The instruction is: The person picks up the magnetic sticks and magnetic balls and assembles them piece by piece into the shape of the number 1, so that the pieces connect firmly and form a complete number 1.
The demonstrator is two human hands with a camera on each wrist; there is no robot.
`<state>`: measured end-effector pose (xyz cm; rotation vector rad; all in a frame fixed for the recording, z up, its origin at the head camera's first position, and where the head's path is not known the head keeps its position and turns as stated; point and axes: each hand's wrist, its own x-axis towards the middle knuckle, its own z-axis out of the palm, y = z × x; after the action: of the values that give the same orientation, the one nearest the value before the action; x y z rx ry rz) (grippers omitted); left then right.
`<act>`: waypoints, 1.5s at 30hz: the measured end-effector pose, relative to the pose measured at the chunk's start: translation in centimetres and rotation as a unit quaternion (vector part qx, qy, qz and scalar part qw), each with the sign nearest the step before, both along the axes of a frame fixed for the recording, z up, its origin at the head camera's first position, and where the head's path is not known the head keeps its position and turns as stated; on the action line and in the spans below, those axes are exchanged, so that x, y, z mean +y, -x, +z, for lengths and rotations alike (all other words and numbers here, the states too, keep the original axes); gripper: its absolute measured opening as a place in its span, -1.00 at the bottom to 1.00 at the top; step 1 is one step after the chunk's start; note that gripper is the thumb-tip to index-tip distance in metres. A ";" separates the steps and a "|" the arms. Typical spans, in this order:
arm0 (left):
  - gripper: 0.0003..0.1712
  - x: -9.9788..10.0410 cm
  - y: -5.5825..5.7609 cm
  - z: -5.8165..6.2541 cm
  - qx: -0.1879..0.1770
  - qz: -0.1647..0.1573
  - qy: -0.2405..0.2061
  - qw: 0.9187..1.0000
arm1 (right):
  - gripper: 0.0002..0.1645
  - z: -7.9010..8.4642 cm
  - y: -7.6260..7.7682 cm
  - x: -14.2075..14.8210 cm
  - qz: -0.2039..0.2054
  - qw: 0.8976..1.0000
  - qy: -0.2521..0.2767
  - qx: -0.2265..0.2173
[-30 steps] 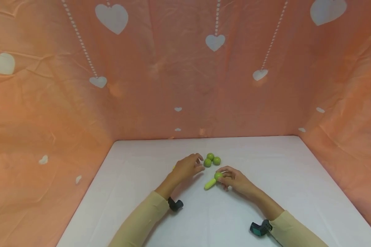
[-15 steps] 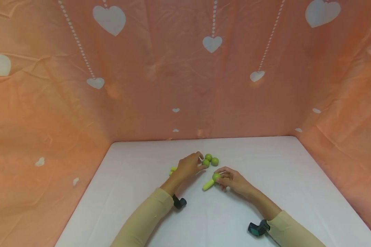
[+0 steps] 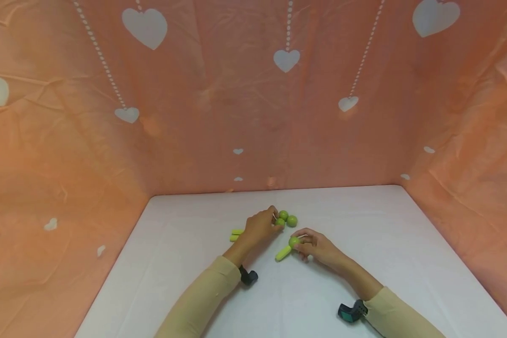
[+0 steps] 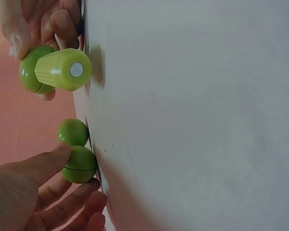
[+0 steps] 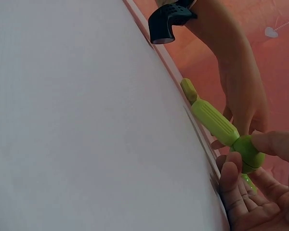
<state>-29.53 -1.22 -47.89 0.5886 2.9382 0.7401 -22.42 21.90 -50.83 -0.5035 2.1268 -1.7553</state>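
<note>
Four green balls [image 3: 283, 215] mid-frame! Left hand [image 3: 259, 227] pinches one in its fingers, two sit just beside; right hand [image 3: 324, 248] grips the fourth, touching a stick [image 3: 282, 254]. Two more sticks [image 3: 236, 232] lie left of centre. White desk [image 3: 304, 295] below, orange heart-patterned sheet [image 3: 253, 112] above and around.

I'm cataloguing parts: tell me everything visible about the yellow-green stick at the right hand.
The yellow-green stick is straight, ribbed and plastic-looking, with a pale disc in its free end. Its other end meets a green ball pinched by the right hand. It slants leftward, toward the person; contact with the tabletop is unclear.
</note>
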 end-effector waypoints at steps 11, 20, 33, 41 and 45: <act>-0.66 -0.2 -0.5 0.1 -0.015 0.009 -0.016 1.000 | -0.51 0.0 0.0 -0.2 -0.003 1.000 0.004 -0.006; -0.65 -0.8 -0.8 0.2 -0.015 0.004 -0.012 1.000 | -0.49 0.0 0.2 0.1 -0.005 0.999 0.022 -0.025; -0.59 -2.5 -1.8 0.4 -0.010 -0.004 -0.020 1.000 | -0.48 -0.3 0.6 0.2 -0.013 0.999 0.024 -0.037; -0.62 -3.7 -3.3 1.0 -0.002 -0.012 -0.031 0.999 | -0.48 -0.3 0.4 0.2 -0.011 0.999 0.027 -0.033; -0.65 -4.4 -3.6 1.0 -0.003 -0.017 -0.032 0.999 | -0.47 -0.2 0.3 0.2 -0.013 0.999 0.031 -0.038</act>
<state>-25.91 -5.60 -46.90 0.6379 2.9018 0.8326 -22.71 22.13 -51.04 -0.4194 2.0419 -1.8297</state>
